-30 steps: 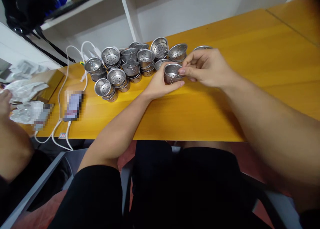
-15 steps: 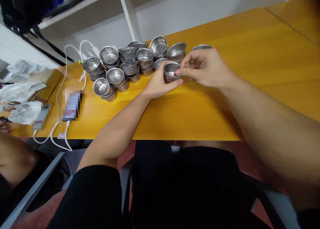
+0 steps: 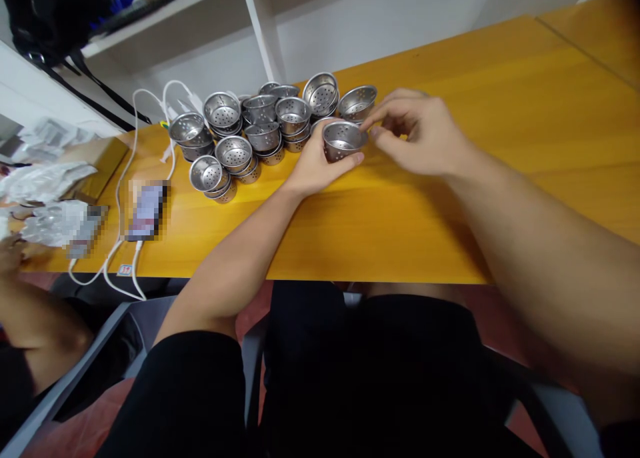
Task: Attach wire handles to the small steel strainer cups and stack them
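My left hand [image 3: 320, 161] is closed around a small perforated metal strainer cup [image 3: 344, 141], held with its mouth up above the table. My right hand [image 3: 417, 135] is close to the cup's right rim. Its index finger and thumb are parted, the other fingers curl in, and nothing shows between them. Whether the index fingertip touches the rim I cannot tell. Behind and left of my hands, several similar strainer cups [image 3: 263, 138] stand in nested stacks. One tilted cup [image 3: 358, 101] rests just beyond the held one.
A phone [image 3: 147, 210] with a white cable lies on the yellow table [image 3: 380, 238] at the left. Clear plastic bags [image 3: 57, 178], a cardboard box [image 3: 107, 168] and a second device [image 3: 87, 233] lie farther left. Another person's arm [image 3: 35, 308] reaches in there. White shelving stands behind.
My right thumb and index finger have parted and drawn back slightly from inside the cup's rim. The cup at the far right is now hidden behind my right hand.
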Tool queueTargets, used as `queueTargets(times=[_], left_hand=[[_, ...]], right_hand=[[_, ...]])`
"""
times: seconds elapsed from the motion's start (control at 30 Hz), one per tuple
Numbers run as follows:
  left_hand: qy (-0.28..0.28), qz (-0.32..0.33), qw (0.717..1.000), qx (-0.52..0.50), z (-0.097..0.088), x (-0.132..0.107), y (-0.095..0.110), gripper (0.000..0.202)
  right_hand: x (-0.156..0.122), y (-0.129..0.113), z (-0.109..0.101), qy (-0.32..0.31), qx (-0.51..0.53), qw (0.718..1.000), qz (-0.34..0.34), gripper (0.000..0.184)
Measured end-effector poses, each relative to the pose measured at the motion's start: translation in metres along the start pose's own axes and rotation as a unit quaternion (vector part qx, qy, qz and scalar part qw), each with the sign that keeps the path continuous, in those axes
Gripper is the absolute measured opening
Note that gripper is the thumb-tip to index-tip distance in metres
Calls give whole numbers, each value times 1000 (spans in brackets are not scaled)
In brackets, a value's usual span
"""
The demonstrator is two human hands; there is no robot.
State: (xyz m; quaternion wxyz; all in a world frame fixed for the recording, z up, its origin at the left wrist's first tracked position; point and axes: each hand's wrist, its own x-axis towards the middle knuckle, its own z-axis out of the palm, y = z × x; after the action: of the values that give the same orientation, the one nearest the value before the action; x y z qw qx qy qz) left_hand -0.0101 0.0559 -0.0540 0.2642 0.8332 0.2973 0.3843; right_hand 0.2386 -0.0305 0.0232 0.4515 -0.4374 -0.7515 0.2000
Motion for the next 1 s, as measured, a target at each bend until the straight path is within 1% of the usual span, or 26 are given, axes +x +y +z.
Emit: queueTargets(times=[0.1, 0.17, 0.23, 0.3, 0.47, 0.57, 0.67, 0.73, 0.8, 0.87, 0.93, 1.0], left_hand=[[16, -34, 999, 13, -3, -4, 19, 89], [16, -53, 998, 19, -4, -6, 30, 85], [11, -57, 998, 19, -5, -7, 37, 82], [6, -52, 998, 18, -6, -7, 39, 81], [2, -52, 998, 28, -9, -7, 40, 81], [-4, -56, 998, 22, -10, -8, 40, 81], [-12, -56, 998, 2, -9, -10, 37, 80], [-5, -54, 998, -9, -7, -11, 36, 80], [-1, -66, 998, -22, -6, -11, 34, 81], [-11, -82, 996, -37, -5, -11, 31, 81], [-19, -86, 995, -47, -5, -11, 27, 78], [-9, -86, 995, -43, -5, -9, 21, 72]], right_hand=[[-1, 1, 1, -31, 16, 999, -5, 19], [-2, 2, 2, -57, 23, 998, -8, 17], [-2, 4, 4, -89, 33, 995, -4, 19], [-3, 4, 6, -114, 52, 992, 8, 21], [-5, 5, 10, -133, 90, 987, 31, 21], [-3, 7, 10, -113, 84, 990, 21, 23], [-2, 10, 6, -106, 65, 992, 5, 23], [-1, 12, 3, -105, 65, 992, 16, 24], [0, 17, 1, -98, 70, 992, 36, 27], [1, 23, -1, -90, 51, 994, 42, 30], [3, 31, -3, -86, 1, 996, 31, 28], [5, 38, -4, -90, -56, 994, 20, 23]])
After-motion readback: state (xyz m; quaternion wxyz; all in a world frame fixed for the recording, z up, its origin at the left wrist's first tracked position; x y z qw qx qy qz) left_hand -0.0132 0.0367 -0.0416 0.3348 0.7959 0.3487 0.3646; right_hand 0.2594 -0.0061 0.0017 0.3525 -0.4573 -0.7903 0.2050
